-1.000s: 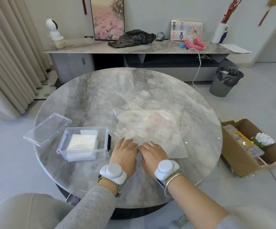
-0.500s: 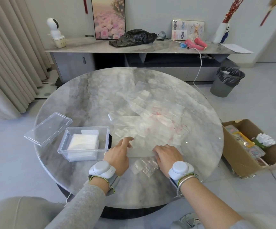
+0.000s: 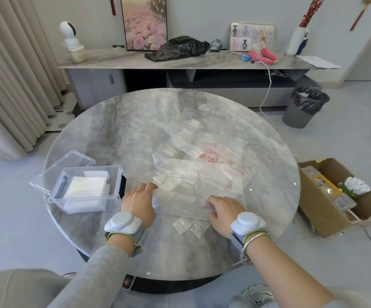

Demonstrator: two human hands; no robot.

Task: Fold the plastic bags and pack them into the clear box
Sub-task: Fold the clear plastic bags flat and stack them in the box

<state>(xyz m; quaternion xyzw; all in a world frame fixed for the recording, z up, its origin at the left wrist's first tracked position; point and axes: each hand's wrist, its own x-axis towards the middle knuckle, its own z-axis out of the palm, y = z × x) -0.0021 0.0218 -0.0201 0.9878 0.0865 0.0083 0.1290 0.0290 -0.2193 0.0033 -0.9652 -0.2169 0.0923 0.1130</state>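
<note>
A large clear plastic bag (image 3: 191, 196) lies flat at the near side of the round marble table (image 3: 124, 130). My left hand (image 3: 139, 203) grips its left edge with curled fingers. My right hand (image 3: 223, 210) holds its near right corner, and the film covers my fingertips. Beyond the bag lies a loose pile of clear bags (image 3: 204, 150), some with red print. To the left stands the clear box (image 3: 86, 203), open, with folded white bags (image 3: 86, 187) stacked inside. A small crinkled plastic piece (image 3: 191, 225) lies just in front of the bag.
The box's clear lid (image 3: 69, 160) lies behind the box near the table's left edge. An open cardboard box (image 3: 326, 210) with items sits on the floor at the right. A lined bin (image 3: 306, 107) and a long sideboard (image 3: 180, 63) stand behind the table.
My hands started close together on the bag's near edge and have moved apart to its left edge and right corner. The bag is now spread wider and the crinkled piece is uncovered.
</note>
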